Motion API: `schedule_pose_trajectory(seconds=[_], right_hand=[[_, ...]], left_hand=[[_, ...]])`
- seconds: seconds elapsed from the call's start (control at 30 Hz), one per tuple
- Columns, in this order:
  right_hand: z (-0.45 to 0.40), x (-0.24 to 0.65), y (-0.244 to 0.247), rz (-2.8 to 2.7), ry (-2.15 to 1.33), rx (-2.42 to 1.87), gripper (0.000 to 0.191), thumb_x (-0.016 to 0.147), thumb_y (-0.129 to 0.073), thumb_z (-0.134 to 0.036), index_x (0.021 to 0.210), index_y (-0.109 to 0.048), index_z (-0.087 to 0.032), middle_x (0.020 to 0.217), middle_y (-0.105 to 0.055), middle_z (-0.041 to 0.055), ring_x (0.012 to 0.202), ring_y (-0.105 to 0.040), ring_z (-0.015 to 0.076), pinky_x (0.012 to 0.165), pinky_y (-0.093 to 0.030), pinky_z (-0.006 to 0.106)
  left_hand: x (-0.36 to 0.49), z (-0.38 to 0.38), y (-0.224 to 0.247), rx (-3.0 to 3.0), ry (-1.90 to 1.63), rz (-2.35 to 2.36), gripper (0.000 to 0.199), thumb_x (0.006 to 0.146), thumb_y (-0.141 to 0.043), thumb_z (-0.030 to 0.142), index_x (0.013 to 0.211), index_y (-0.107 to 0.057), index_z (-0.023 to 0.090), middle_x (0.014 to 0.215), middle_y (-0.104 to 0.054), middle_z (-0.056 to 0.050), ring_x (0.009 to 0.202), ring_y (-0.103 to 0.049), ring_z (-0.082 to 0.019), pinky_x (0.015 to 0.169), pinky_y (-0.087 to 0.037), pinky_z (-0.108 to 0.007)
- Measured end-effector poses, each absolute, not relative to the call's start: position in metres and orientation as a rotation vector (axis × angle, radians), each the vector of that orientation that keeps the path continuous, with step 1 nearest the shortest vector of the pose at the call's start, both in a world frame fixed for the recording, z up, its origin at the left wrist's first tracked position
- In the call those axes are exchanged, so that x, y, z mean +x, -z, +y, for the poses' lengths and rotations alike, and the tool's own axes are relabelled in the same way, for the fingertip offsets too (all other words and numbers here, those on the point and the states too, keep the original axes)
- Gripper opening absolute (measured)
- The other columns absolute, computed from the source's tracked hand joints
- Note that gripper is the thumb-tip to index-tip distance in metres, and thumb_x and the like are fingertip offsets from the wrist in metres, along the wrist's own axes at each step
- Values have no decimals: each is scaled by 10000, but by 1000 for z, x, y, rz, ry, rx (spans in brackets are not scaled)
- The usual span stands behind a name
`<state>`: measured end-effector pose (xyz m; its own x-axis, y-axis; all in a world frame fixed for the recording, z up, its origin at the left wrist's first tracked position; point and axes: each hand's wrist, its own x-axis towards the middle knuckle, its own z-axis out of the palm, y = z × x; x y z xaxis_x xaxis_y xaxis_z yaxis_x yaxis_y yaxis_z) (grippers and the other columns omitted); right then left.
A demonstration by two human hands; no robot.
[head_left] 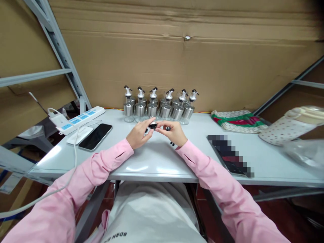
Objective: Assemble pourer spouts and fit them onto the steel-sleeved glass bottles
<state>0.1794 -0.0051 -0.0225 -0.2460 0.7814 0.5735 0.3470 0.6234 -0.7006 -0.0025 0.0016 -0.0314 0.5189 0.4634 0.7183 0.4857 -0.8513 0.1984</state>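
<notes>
Between my two hands, just above the table, is a small round black part (153,126), too small to name exactly. My left hand (139,135) pinches it from the left, and the fingertips of my right hand (172,132) close on its right side. Another small black piece (167,128) shows by my right fingers; whether it is held or lies on the table I cannot tell. Small black bits (172,143) lie below my right hand. Behind the hands stand several glass and metal bottles (152,110) in rows, with white and black pour spouts (153,91) on the front ones.
At the left lie a phone (96,136), a white power strip (81,119) and a cable (75,158). On the right are a dark pixelated flat object (229,155), a patterned cloth pouch (235,120), a dotted white bottle (286,126) and clear plastic (306,153). Cardboard (177,64) stands behind.
</notes>
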Motion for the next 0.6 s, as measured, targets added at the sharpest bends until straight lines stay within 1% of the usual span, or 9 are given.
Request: schedule_pose_trajectory(seconds=[0.1,0.17,0.27,0.33,0.4,0.5,0.53,0.6], right_hand=[[-6,178,21,-1884,-500,-868,120,718,-633,-313,681,-655,-201,960,-703,70,770,-628,185,618,-457,299],[-6,181,17,-1932,-469,-840,111,733,-620,-309,712,-665,-210,960,-700,69,821,-630,194,643,-466,306],[0,198,7,-1934,-323,-896,109,759,-590,-274,772,-682,-216,903,-702,55,837,-623,191,738,-463,324],[8,217,1,-1872,-187,-1075,125,768,-569,-226,798,-688,-206,840,-701,45,787,-616,180,760,-449,324],[19,237,-1,-1899,-151,-1341,150,766,-551,-173,802,-696,-182,774,-694,42,701,-603,162,707,-441,308],[32,258,6,-1966,-190,-1497,113,679,-608,-95,665,-702,-156,580,-648,33,555,-558,148,602,-413,295],[35,261,10,-2014,-209,-1524,99,660,-625,-96,646,-701,-158,563,-641,27,541,-552,144,591,-408,288],[38,260,16,-2142,-218,-1590,76,655,-642,-137,680,-707,-167,601,-655,22,560,-561,139,599,-408,269]], left_hand=[[-2,1,31,-2672,1328,-821,368,843,-445,246,1197,-409,152,1003,-604,-81,895,-573,-166,827,-433,-297],[-3,1,30,-2632,1373,-837,354,806,-493,241,1146,-433,164,920,-595,-49,829,-564,-158,812,-430,-300],[-4,2,28,-2626,1358,-872,336,780,-509,211,1112,-470,180,890,-552,-36,832,-538,-162,809,-421,-313],[-4,3,28,-2675,1340,-850,326,788,-485,179,1114,-492,188,908,-505,-42,852,-516,-158,805,-426,-305],[-3,5,30,-2723,1360,-827,318,795,-458,142,1104,-510,197,917,-448,-41,855,-495,-142,803,-435,-286],[-1,8,34,-2746,1413,-868,319,779,-449,84,1065,-529,198,909,-378,-31,834,-476,-122,799,-444,-272],[0,8,35,-2755,1428,-887,323,769,-449,67,1053,-532,195,914,-364,-29,812,-476,-113,786,-449,-268],[0,8,36,-2785,1451,-909,322,758,-446,42,1033,-531,185,941,-346,-31,756,-482,-89,756,-460,-259]])
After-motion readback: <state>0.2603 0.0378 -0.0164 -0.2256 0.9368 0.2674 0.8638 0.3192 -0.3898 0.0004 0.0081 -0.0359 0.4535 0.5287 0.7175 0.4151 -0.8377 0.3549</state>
